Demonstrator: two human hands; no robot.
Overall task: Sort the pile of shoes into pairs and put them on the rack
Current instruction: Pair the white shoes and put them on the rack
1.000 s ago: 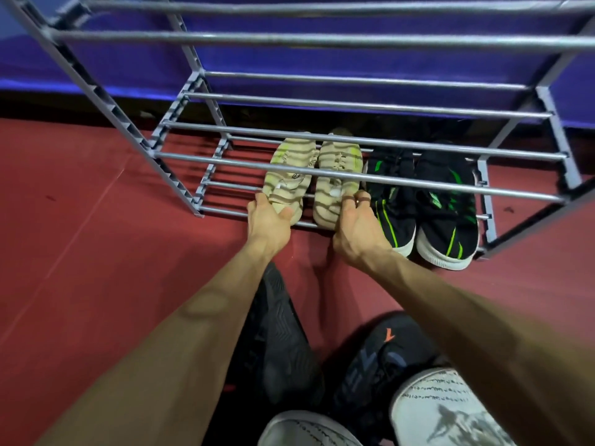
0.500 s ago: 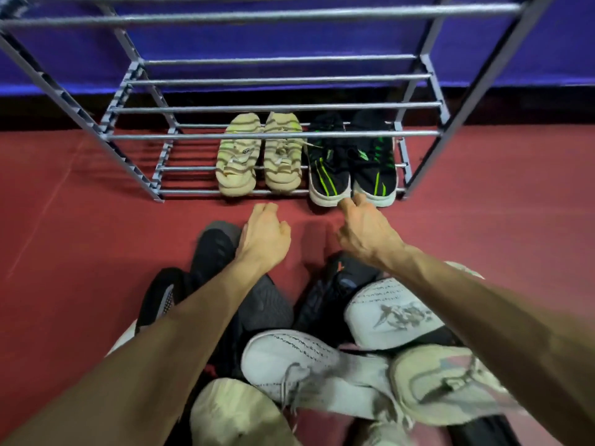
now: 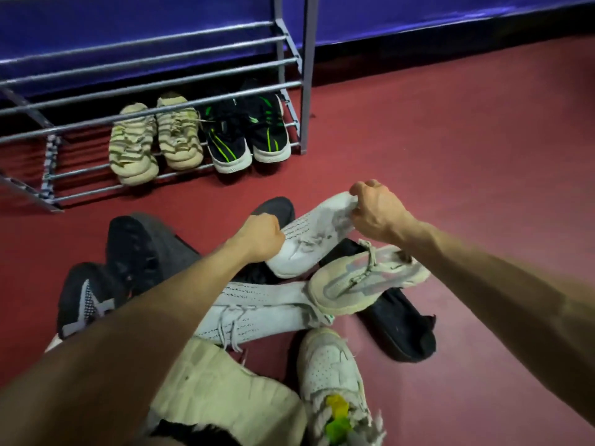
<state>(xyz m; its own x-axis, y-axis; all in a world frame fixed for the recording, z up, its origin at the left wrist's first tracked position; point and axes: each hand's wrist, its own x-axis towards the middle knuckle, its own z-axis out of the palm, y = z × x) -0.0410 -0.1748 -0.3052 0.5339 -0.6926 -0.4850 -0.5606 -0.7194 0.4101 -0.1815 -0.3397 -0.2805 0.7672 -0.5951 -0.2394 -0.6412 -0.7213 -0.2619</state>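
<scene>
Red floor — both hands' grip holds white sneaker, toe up-right.

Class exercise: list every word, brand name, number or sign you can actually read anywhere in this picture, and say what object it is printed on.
None can be read.
Small dark mark on the side of the grey-striped sneaker: too small and blurred to tell.
Green streaks on the black sneakers on the rack: decoration, no letters.
White knit sneaker held by both hands: no print visible.
</scene>
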